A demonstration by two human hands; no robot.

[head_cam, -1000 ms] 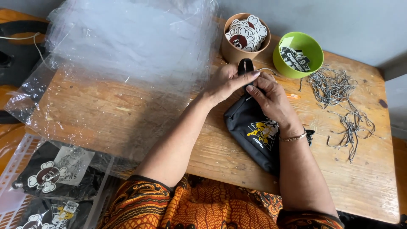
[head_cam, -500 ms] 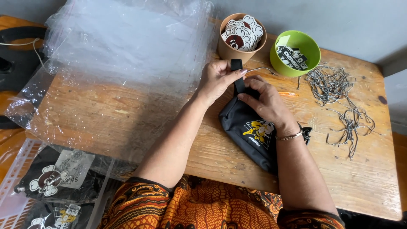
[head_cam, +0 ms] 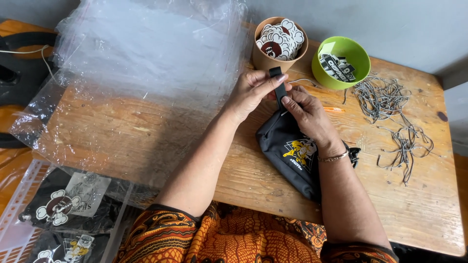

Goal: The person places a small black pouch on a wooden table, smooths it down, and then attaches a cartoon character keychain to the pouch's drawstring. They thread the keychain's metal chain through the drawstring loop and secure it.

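My bare forearms extend from an orange-and-black patterned garment with swirling motifs; a thin gold-toned bracelet [head_cam: 334, 157] circles the wrist of my right hand [head_cam: 306, 113], just beside the black pouch [head_cam: 287, 153].

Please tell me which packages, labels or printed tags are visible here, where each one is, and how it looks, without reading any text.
Clear plastic bags: stacked across the table's left, glossy, transparent.
Round printed tags: in the brown cup at the table's back, white and dark red.
Dark printed tags: in the green bowl, black and white.
Packed black pouches: lower left, bagged, white cartoon print.
Yellow print: on the black pouch under the hands.
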